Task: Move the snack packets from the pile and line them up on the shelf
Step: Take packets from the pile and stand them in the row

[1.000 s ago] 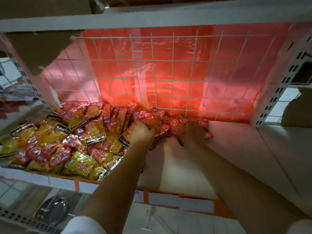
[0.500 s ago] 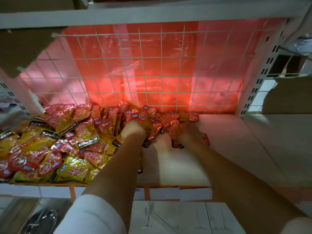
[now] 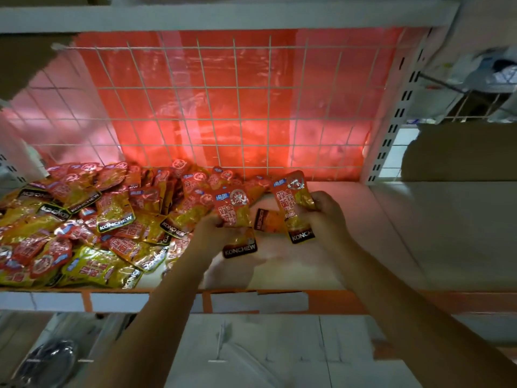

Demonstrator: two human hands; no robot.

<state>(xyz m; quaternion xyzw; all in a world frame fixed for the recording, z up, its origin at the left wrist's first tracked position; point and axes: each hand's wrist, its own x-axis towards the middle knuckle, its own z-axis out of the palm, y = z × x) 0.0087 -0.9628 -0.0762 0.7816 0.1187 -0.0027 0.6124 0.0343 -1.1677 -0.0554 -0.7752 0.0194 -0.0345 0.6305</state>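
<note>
We hold one snack packet in each hand above the shelf (image 3: 349,247): left hand (image 3: 215,233) grips a packet (image 3: 236,219), right hand (image 3: 324,217) another (image 3: 295,203), long axes running 12 to 6, logos nearest us. The pile (image 3: 84,219) lies at 9 o'clock, bare shelf toward 3.

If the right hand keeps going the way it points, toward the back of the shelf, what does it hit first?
Probably the white wire grid fronting the red back panel; the white shelf beyond the right hand and its red-and-yellow snack packet looks bare, though depth is unclear.
</note>
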